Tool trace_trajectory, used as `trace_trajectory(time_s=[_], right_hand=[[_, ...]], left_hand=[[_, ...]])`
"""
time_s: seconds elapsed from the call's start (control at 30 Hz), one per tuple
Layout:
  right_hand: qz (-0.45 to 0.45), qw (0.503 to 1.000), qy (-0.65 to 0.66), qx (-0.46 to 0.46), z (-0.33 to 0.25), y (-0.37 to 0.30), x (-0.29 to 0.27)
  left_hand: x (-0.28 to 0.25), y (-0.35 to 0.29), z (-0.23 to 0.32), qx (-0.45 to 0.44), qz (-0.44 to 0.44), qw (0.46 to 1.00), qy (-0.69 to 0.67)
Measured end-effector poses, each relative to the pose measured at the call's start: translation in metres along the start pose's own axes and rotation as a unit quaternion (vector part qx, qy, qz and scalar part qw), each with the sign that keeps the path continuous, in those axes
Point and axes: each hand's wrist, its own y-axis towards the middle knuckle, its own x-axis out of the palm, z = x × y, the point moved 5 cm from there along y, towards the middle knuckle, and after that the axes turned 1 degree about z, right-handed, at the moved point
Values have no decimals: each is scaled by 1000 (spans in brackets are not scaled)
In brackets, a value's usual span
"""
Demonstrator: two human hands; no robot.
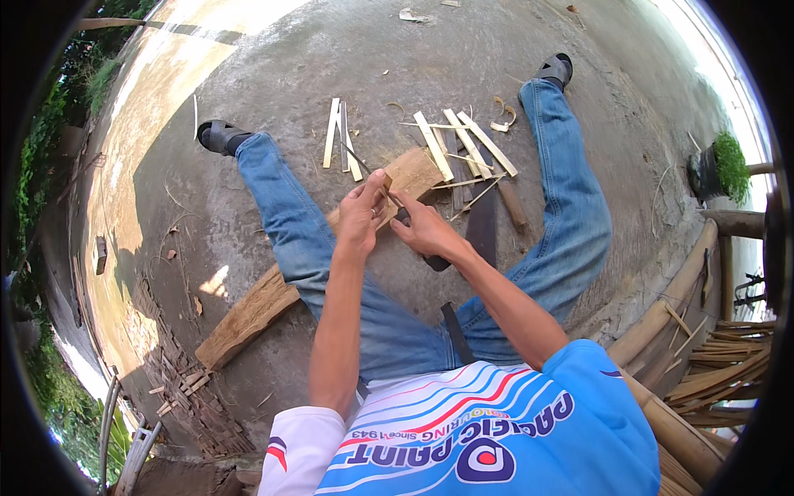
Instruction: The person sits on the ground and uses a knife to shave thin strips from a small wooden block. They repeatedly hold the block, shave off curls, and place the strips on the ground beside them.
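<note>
Looking down through the head camera, I see my left hand pinching a short bamboo piece between thumb and fingertips, raised just above the wooden plank that runs slantwise under my left leg. My right hand is closed around a dark knife handle, and the two hands sit close together, almost touching at the fingertips. I cannot make out the blade itself; it is hidden between the hands.

To do this well, I judge the left grip should stay low on the piece, fingers clear of the edge, with the cut running along the grain and away from the body. Bracing the piece's lower end on the plank would steady it, I think.

Beyond the hands, pale split strips lie scattered on the concrete ground, some beside the plank's far end. A big chopper with a wooden grip lies flat near my right knee, well within reach. Bamboo poles are stacked at the right edge.
</note>
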Motion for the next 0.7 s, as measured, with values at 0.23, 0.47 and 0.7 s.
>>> trace_trajectory(time_s=[0.23, 0.47, 0.7], right_hand=[[-38, 999, 5, 30, -3, -5, -3], [75, 984, -133, -96, 16, 5, 7], [42, 997, -50, 44, 33, 5, 11]], left_hand=[[-13, 9, -21, 34, 16, 999, -29], [-14, 2, -23, 52, 16, 996, -76], [-6, -3, -36, 71, 5, 993, -95]])
